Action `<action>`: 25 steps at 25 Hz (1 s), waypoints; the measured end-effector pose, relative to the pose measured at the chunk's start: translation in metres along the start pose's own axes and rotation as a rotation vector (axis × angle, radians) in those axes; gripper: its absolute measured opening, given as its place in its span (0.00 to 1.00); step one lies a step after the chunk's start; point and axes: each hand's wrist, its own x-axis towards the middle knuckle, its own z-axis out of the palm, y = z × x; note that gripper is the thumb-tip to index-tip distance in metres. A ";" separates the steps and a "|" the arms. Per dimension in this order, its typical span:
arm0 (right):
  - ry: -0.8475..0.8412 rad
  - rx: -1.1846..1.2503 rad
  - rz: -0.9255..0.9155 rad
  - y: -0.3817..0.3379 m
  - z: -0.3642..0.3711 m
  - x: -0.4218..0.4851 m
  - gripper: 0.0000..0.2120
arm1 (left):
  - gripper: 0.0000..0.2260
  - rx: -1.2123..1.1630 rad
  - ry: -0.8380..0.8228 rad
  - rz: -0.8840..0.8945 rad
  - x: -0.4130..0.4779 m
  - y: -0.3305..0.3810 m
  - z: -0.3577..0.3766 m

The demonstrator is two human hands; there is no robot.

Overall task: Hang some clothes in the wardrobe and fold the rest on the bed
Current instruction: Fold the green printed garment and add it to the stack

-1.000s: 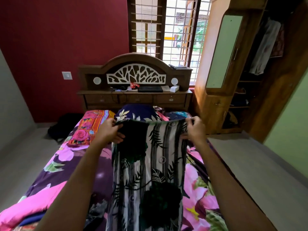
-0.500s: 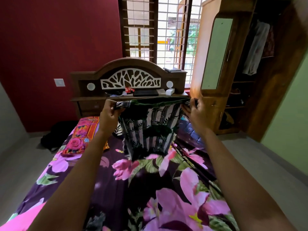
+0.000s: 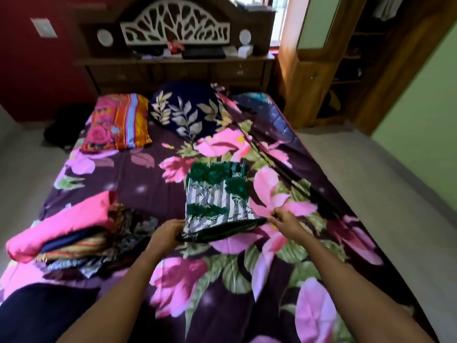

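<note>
Where the two bare forearms come up from the bottom edge of my view, they cross a dark purple bed sheet (image 3: 217,315) printed with big pink blooms and green leaves, smooth apart from a few soft creases. Just beyond, I see the left hand (image 3: 166,234) with its fingers curled tight over the near left corner of the garment (image 3: 217,194). The right hand (image 3: 284,220) pinches the near right corner between thumb and fingertips, its other fingers tucked in close. The garment is thin cloth, white with grey bamboo-like stripes and dark green patches, folded to a rough rectangle. It lies on the middle of the sheet, flat at its far end, its near edge drawn taut between the two hands and raised slightly. Left of the left hand sits a heap of clothes (image 3: 99,246), layered and rumpled, with a bright pink piece (image 3: 64,222) on top. Farther up I make out two plump pillows, an orange striped pillow (image 3: 116,122) with roses and a navy pillow (image 3: 185,110) with pale leaves. Beside them a corner of blue quilted mattress (image 3: 284,125) shows bare. Behind stands the dark wooden headboard (image 3: 257,18) with its white cut-out leaf panel. The wooden wardrobe (image 3: 304,90) stands at the far right.
</note>
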 end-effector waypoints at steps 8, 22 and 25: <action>-0.315 -0.308 0.111 0.116 0.074 -0.104 0.15 | 0.17 0.062 -0.312 -0.119 -0.095 -0.011 0.133; -1.212 -0.500 0.603 0.158 0.133 -0.168 0.07 | 0.19 0.008 -1.121 -0.280 -0.176 -0.004 0.219; -1.074 -0.335 0.618 0.154 0.124 -0.146 0.12 | 0.18 -0.109 -0.960 -0.313 -0.166 -0.021 0.215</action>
